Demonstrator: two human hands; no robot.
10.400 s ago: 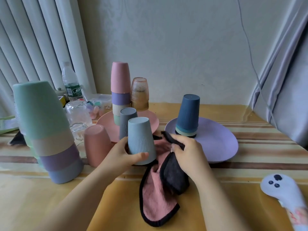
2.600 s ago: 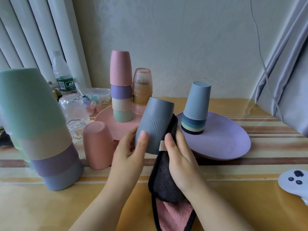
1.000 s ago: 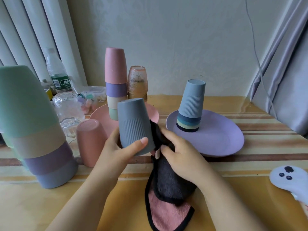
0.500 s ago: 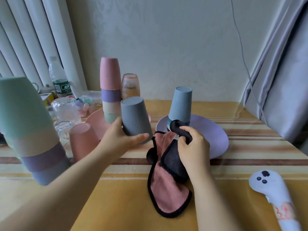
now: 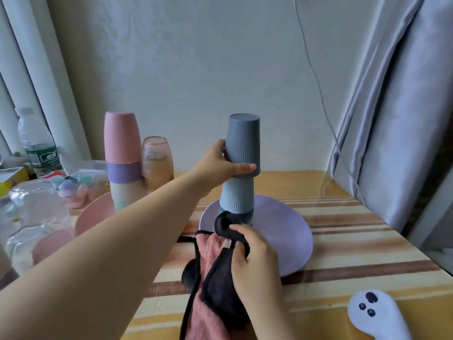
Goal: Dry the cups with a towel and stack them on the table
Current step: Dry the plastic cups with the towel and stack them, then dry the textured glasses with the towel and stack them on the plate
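Observation:
My left hand (image 5: 221, 165) grips an upside-down grey ribbed cup (image 5: 242, 143), fingers and thumb curled round its lower part. The cup sits over the top of a stack whose upper cup is light blue (image 5: 237, 195). That stack stands on a purple plate (image 5: 282, 234). My right hand (image 5: 255, 251) holds a pink towel with a black side and black edging (image 5: 213, 285) in front of the plate, low over the table.
A pink plate (image 5: 94, 215) on the left bears a pink, purple and beige cup stack (image 5: 122, 155) and an amber glass (image 5: 157, 160). Clear glasses (image 5: 36, 212), a pink cup (image 5: 52, 244) and a water bottle (image 5: 36, 143) stand further left. A white controller (image 5: 377, 315) lies front right.
My left hand has lifted the grey cup up and to the right, onto the light blue stack on the purple plate. My right hand still holds the towel in front of the plate.

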